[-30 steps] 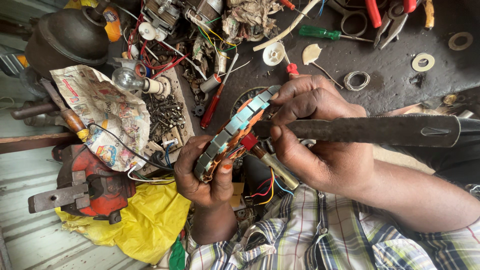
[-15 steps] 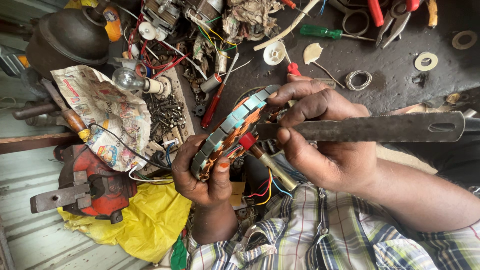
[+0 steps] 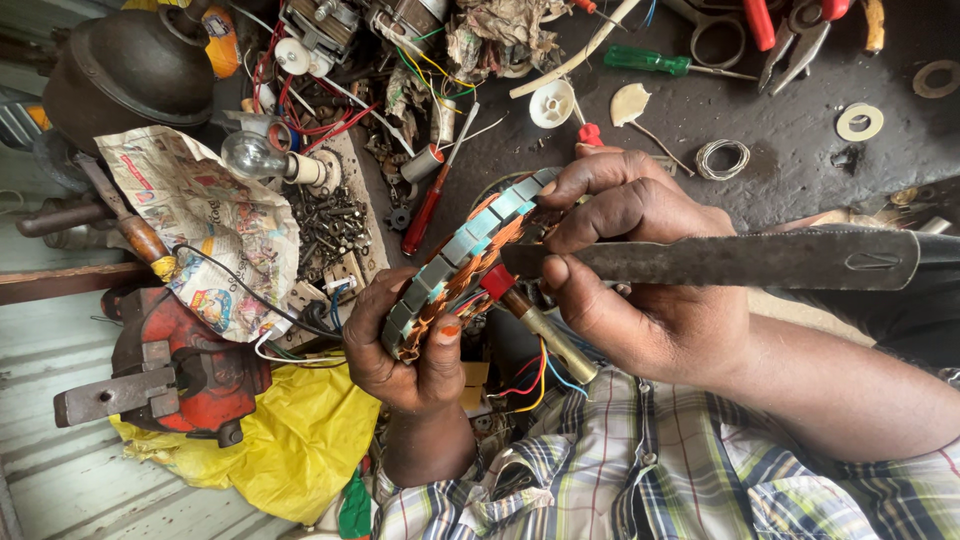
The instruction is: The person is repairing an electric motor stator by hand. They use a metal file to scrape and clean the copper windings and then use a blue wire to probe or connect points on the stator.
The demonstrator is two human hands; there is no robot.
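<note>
My left hand (image 3: 410, 345) grips the lower end of a round motor stator (image 3: 455, 260) with copper windings and teal insulating strips, held on edge above the bench. My right hand (image 3: 640, 265) closes around a long flat dark metal blade (image 3: 740, 258) whose tip presses into the stator's inner windings. A brass-shafted tool with a red collar (image 3: 530, 315) sticks out below the stator, between the two hands. Coloured wires (image 3: 525, 385) hang under the stator toward my checked shirt.
A red bench vise (image 3: 170, 365) sits at the left over a yellow bag (image 3: 290, 440). Crumpled newspaper (image 3: 200, 215), a light bulb (image 3: 250, 152) and a pile of screws (image 3: 330, 225) lie beside it. Screwdrivers (image 3: 645, 62), pliers (image 3: 790, 30), washers (image 3: 860, 122) and a wire coil (image 3: 722, 158) lie on the dark bench.
The hands and stator have shifted slightly down and left in view; my right hand has pushed the blade a little further along the stator. The grips are unchanged.
</note>
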